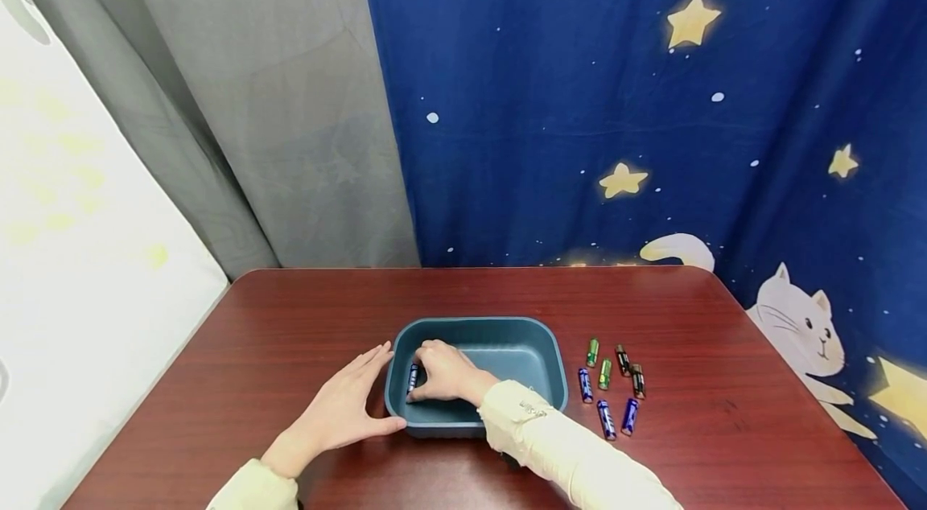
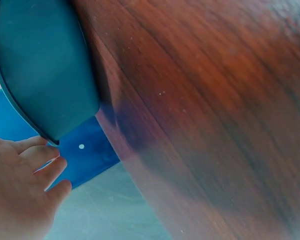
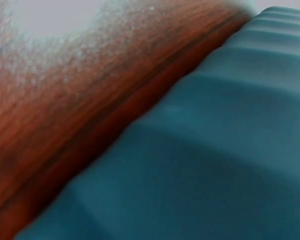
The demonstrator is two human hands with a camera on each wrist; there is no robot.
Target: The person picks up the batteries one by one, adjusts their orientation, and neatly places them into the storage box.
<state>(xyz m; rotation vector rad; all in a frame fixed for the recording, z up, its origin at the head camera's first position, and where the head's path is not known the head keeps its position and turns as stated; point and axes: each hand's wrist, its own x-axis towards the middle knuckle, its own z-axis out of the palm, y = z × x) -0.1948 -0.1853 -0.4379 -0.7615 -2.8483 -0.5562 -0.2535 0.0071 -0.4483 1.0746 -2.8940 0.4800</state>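
A dark teal plastic tray (image 1: 507, 325) sits on the table in the head view. Inside it, near the left wall, lies a blue battery (image 1: 413, 378), upright along that wall. My right hand (image 1: 447, 373) reaches into the tray and pinches this battery between thumb and fingers at its two ends. Spread at the tray's left side, my left hand (image 1: 340, 407) touches the rim with fingertips and thumb. In the left wrist view the left hand (image 2: 25, 182) has extended fingers against the tray's edge (image 2: 45, 75). The right wrist view shows only the tray's ridged wall (image 3: 200, 165) and table, not the hand.
Right of the tray lie several loose batteries: green ones (image 1: 604, 374), black ones (image 1: 638, 381) and blue ones (image 1: 607, 420). They rest on a reddish-brown wooden table (image 1: 724, 429). Behind its far edge hang a grey curtain (image 1: 311, 132) and a blue starry curtain (image 1: 536, 132).
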